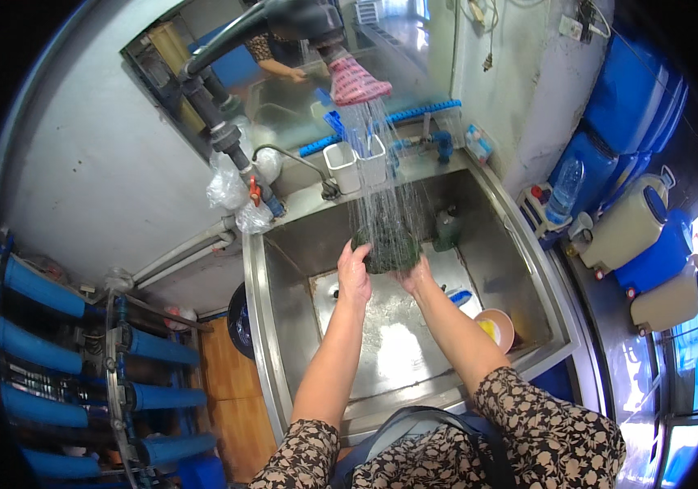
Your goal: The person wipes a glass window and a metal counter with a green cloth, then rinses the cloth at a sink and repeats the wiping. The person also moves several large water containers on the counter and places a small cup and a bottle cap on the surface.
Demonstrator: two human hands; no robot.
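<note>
"Water (pixel 377 175) pours over your dark green object (pixel 388 259), held up inside the sink (pixel 500 236). Is rinsing finished?"

"Seemingly not: rinsing is under way, and how much remains, I cannot tell. Your left hand (pixel 355 277) and right hand (pixel 416 277) are clamped on its sides. It looks wet and rounded, blurred by falling drops."

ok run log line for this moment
left hand: holding dark green item; right hand: same; water: pouring over it; steel sink: below
</note>
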